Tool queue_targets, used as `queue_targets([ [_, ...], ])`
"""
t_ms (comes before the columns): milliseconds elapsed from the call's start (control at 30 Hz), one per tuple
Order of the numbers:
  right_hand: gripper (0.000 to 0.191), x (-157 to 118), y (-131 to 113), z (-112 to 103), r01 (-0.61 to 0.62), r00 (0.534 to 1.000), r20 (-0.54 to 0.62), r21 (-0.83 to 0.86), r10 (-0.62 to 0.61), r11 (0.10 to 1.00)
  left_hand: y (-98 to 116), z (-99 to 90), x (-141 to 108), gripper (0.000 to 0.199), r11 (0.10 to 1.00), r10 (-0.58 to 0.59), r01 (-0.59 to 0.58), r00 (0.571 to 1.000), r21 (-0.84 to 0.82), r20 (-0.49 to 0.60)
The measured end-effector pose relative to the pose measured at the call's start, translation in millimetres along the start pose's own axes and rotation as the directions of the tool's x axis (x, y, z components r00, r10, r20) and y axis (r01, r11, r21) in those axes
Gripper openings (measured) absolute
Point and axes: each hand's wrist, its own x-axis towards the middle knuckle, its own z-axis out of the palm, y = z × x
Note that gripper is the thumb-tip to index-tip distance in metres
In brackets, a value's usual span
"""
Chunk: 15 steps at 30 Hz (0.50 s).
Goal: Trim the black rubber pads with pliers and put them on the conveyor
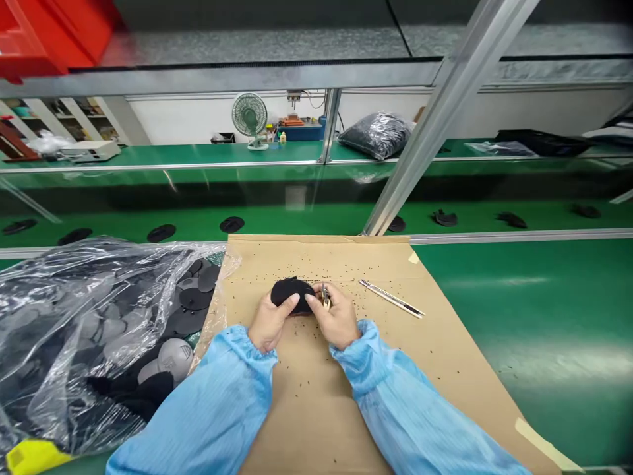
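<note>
A black, rounded, padded-looking piece is held above a brown cardboard sheet. My left hand grips its left side, thumb on top and fingers underneath. From the right, my right hand pinches the same piece between thumb and fingers. A small metal hand tool, which looks like nippers, is also tucked in my right hand. Tiny dark bits are scattered over the cardboard around both hands. To the right of my right hand lies a slim silver tool with a dark middle; its exact kind is unclear.
At left, a clear plastic bag holds many black and grey rounded parts. Behind the cardboard, a green belt carries spaced black pieces. A slanted metal post rises at right. A red bin sits on the overhead shelf.
</note>
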Motion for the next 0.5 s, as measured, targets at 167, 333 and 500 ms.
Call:
queue_targets([
  [167,0.021,-2.2,-0.2,4.1,-0.038,0.999,0.016,0.006,0.038,0.999,0.9,1.4,-1.6,0.041,1.0,-0.014,0.014,1.0,0.015,-0.007],
  [333,0.025,-6.6,-5.4,3.6,0.054,0.998,0.03,0.062,-0.056,0.997,3.0,3.1,-6.9,0.049,0.997,-0.034,0.039,0.997,0.064,-0.072],
  [500,0.035,-8.9,-4.4,3.3,-0.118,0.993,0.042,0.191,0.112,0.974,0.7,-1.2,-5.2,0.047,0.992,-0.057,0.06,0.998,0.113,-0.026],
])
